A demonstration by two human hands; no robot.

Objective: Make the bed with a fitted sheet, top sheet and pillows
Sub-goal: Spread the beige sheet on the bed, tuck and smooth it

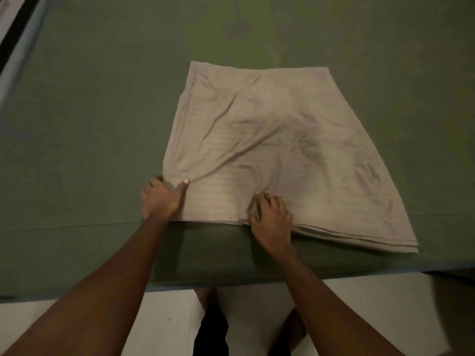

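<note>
1. The green fitted sheet is already stretched over the bed. The folded beige top sheet lies on it at the near edge, just in front of both my grips. I judge the step in hand is to open this top sheet.
2. My left hand has a closed grip on the near left corner of the fold. The thumb lies on top of the cloth and the fingers are curled at the corner beside it.
3. My right hand sits further along the same near edge, to the right of the left grip. Its fingers are curled into the stacked layers and the thumb is at the hem. I cannot tell how many layers it holds.
4. Before lifting, I should separate only the uppermost layer under the right grip. If I take more, I think the whole packet will rise unopened.
5. The left grip should be a firm anchor while the right one goes away from it along the edge, so the fold opens sideways.
6. I should lift and not drag. A pull toward me could slide the cloth down to the floor, and dragging may wrinkle the fitted sheet beneath the grips.
</note>
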